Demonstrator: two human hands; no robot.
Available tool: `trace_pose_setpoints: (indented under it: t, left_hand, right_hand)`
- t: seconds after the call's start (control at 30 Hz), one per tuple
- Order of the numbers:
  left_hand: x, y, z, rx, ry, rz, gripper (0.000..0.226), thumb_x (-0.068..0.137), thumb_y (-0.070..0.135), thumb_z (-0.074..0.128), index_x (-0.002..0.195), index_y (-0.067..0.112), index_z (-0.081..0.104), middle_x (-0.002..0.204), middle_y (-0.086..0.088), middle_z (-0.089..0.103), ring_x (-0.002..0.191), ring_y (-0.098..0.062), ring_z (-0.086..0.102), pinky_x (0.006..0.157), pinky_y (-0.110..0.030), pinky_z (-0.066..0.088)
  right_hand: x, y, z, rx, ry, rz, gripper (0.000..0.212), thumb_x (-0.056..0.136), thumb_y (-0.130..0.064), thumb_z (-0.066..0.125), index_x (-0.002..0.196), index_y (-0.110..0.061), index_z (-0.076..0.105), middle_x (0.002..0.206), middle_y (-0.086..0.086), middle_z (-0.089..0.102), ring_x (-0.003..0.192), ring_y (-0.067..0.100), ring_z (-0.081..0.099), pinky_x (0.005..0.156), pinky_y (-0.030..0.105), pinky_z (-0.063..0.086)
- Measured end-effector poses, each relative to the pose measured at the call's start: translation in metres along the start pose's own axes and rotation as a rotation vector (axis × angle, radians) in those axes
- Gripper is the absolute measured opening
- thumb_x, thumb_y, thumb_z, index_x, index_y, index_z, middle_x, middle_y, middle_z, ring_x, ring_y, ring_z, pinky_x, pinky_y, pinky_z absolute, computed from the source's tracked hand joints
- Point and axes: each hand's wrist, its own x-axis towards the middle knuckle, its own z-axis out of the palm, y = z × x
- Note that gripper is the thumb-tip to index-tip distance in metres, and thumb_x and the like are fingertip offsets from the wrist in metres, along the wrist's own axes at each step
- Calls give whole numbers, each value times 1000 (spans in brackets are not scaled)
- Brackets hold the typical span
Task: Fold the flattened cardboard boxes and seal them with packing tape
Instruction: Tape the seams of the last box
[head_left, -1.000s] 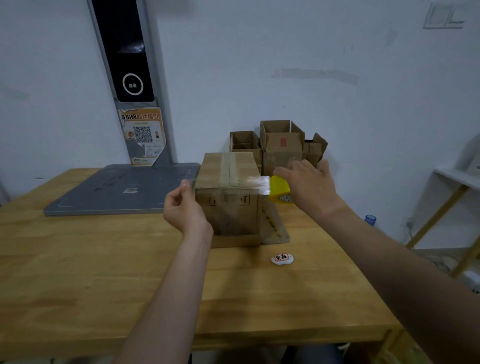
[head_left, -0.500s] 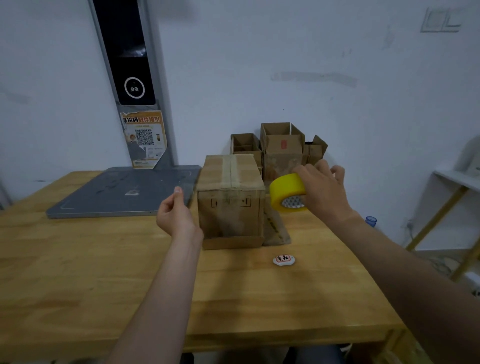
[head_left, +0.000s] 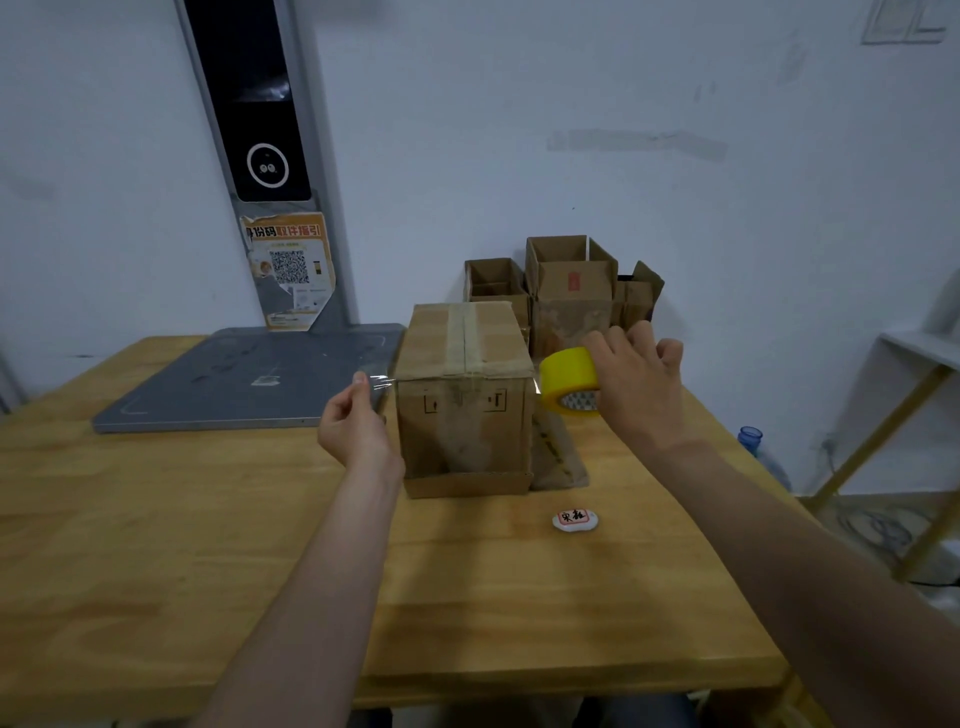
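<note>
**One box almost taped, more boxes waiting**

A brown box (head_left: 465, 410) stands in the middle of the wooden table (head_left: 156, 545). Its top is closed, and a strip of tape runs along the middle of the top.

The left hand (head_left: 353, 431) is just beside the left side of the box. Its thumb and fingers pinch the tape end (head_left: 375, 387), which is clear and shiny. The right hand (head_left: 641, 387) is just beside the right side of the box. Its fingers are curled around the yellow tape roll (head_left: 569, 376). The clear tape looks pulled tight between the two hands, across the top of the front of the box. I cannot tell if it touches the box yet.

I think this box is folded and its top seam is sealed. A second strip looks like the job right now. It needs to be pressed down and cut.

At the bottom, cardboard flaps lie flat on the table at the front and on the right, so the bottom may not be closed.

By the wall, the small boxes (head_left: 569, 291) stand with their tops open. I think they need sealing too.
</note>
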Motion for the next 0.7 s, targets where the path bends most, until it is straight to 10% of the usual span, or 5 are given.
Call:
trace_pose_setpoints:
  t: [0.2,0.4,0.57,0.7]
  left_hand:
    - [16,-9,7,127,-59,-61,14,91,33,76,89,19,76,92,1,75,76,-9,64,69,-25,57]
    - [36,-18,9,428,-181,51,41,98,48,61,69,19,67,52,13,53,56,-7,48,57,-24,39]
    - [56,-14,4,617,-194,73,56,97,63,50,72,14,58,75,-2,57,73,-19,54,70,-37,43]
    - [71,-2,-5,799,-240,-73,73,93,73,47,133,13,61,137,-9,57,127,-33,53,108,-51,43]
  right_hand:
    - [4,-12,14,46,-32,38,47,66,-2,79,102,-21,55,96,4,62,95,30,48,72,40,21]
    - [13,-24,24,85,-54,41,55,62,-5,83,105,-23,54,98,4,60,97,30,45,73,41,26]
    - [19,-36,26,142,-96,37,54,67,-5,81,113,-21,59,108,4,61,105,30,42,78,42,29]
    - [18,-47,23,110,-105,53,48,76,-8,77,118,-23,59,112,3,60,109,31,44,82,43,30]
